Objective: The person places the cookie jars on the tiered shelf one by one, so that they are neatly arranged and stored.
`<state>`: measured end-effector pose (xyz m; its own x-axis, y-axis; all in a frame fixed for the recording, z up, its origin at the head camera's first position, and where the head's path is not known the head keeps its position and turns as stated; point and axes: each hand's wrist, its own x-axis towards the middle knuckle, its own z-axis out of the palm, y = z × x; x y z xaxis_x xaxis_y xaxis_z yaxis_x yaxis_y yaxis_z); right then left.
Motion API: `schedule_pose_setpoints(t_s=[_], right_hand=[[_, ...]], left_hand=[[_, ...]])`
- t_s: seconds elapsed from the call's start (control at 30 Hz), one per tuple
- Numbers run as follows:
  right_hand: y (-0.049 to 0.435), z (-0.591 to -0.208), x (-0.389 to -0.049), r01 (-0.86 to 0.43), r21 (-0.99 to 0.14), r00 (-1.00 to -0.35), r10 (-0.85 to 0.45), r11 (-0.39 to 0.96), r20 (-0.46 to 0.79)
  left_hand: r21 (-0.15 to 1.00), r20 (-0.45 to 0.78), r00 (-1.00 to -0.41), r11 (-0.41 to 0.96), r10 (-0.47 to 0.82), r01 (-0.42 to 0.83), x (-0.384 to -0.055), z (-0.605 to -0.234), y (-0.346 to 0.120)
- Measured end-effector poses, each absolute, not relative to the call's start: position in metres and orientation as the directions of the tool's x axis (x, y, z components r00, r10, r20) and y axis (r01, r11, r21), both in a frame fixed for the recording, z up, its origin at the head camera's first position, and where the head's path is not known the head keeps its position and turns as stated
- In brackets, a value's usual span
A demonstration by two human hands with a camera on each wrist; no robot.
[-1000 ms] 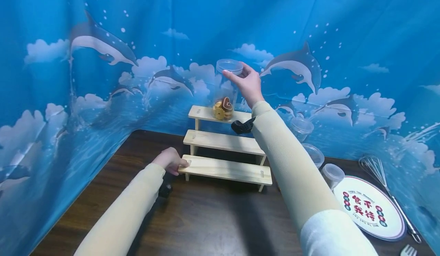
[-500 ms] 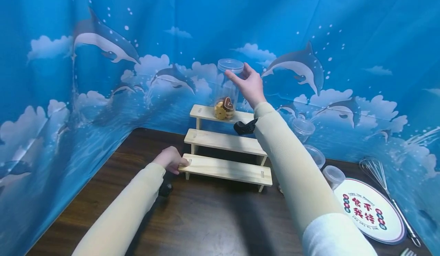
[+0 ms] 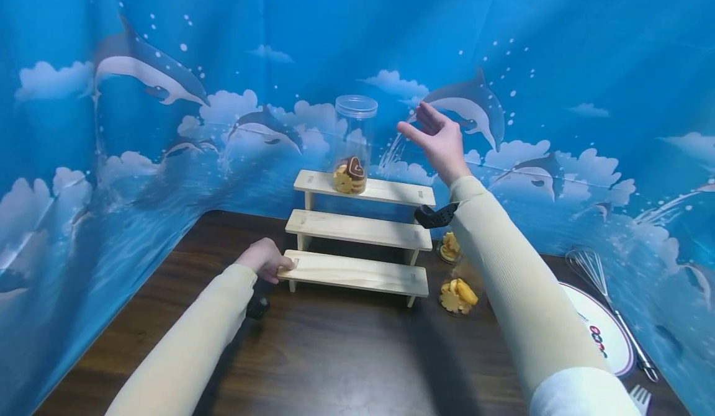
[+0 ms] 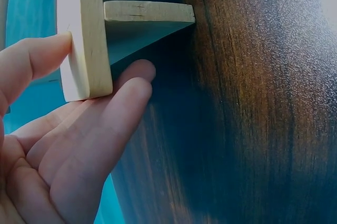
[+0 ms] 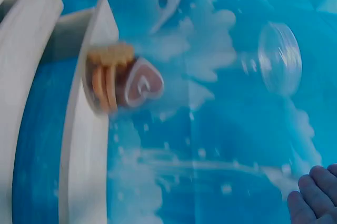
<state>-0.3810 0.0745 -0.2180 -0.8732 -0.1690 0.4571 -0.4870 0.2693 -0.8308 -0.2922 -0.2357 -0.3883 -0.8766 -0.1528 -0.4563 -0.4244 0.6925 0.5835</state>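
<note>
Carries, on the dark wood-grain table (image 3: 346, 348), a pale three-tier shelf (image 3: 357, 227), with two containers (image 3: 458, 296) of cookies just right of it. Holds a plate (image 3: 586, 310), whisk (image 3: 620, 323) and fork (image 3: 640, 397) farther right. Supports, on the top tier (image 3: 399, 190), a clear jar (image 3: 354, 146).

Three wooden shelves (image 3: 357, 228) mid-frame, one tall jar (image 3: 354, 136) upper centre, three cookie piles (image 3: 457, 296) showing, and lower right: one whisk (image 3: 608, 298), one plate (image 3: 614, 349), one fork (image 3: 640, 397)!
</note>
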Motion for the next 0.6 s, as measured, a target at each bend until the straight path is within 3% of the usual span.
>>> schedule_pose_setpoints(t_s=[0.3,0.6], right_hand=[[0.128,-0.217,-0.376,-0.498,-0.825,-0.867,-0.165,0.266,0.47],[0.185,-0.229,-0.368,-0.415,-0.838,-0.91,-0.167,0.355,0.38]], left_hand=[[0.591,-0.478,-0.867,0.679,-0.139,-0.435,-0.292,-0.388,-0.236],[0.59,-0.482,-0.866,0.682,-0.131,-0.432,-0.292,-0.387,-0.235]])
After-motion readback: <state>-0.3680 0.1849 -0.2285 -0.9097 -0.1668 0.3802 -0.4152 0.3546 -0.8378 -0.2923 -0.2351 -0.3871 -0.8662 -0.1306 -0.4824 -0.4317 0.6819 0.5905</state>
